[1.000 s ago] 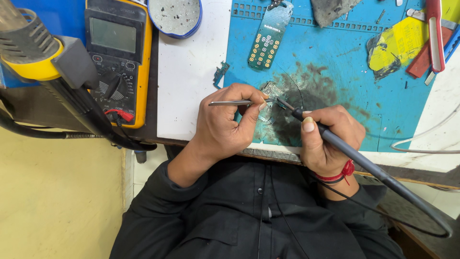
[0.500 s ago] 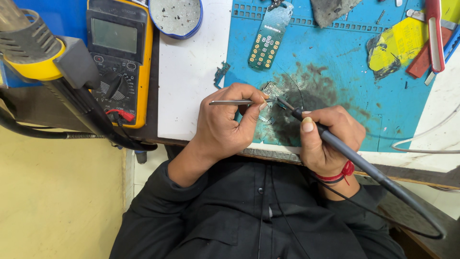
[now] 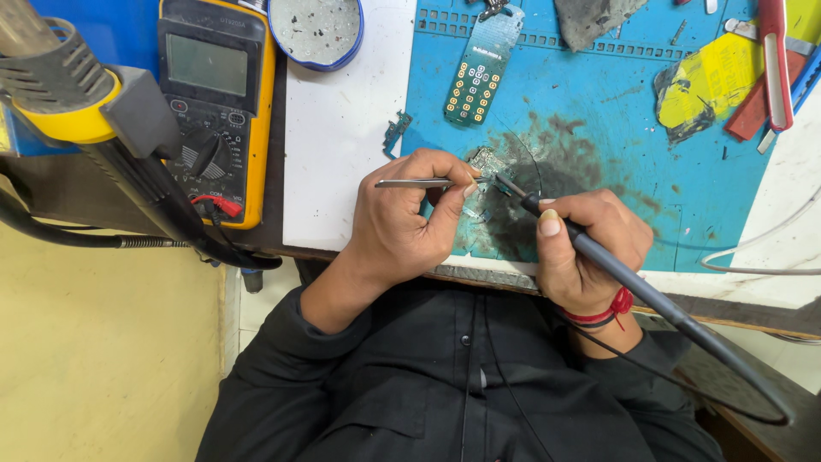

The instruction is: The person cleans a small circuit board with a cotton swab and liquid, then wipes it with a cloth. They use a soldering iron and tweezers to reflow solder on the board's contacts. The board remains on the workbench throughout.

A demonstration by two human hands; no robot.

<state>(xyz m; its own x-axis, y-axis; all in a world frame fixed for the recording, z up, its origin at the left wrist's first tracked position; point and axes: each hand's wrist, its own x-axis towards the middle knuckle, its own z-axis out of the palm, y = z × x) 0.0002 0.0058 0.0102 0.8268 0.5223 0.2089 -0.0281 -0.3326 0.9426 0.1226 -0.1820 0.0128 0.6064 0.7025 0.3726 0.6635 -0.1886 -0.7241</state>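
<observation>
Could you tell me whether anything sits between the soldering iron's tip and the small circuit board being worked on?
Nothing visible does. The soldering iron in the right hand already has its tip at the small circuit board, and the tweezers in the left hand come in from the other side, beside the tip rather than across it.

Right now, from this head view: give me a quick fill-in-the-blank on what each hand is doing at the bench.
1. The left hand pinches metal ____.
2. The right hand holds a soldering ____.
3. Both tips meet at a small circuit board on the ____ mat.
4. The yellow multimeter lies on the person's ____ side.

Missing words: tweezers; iron; blue; left
</observation>
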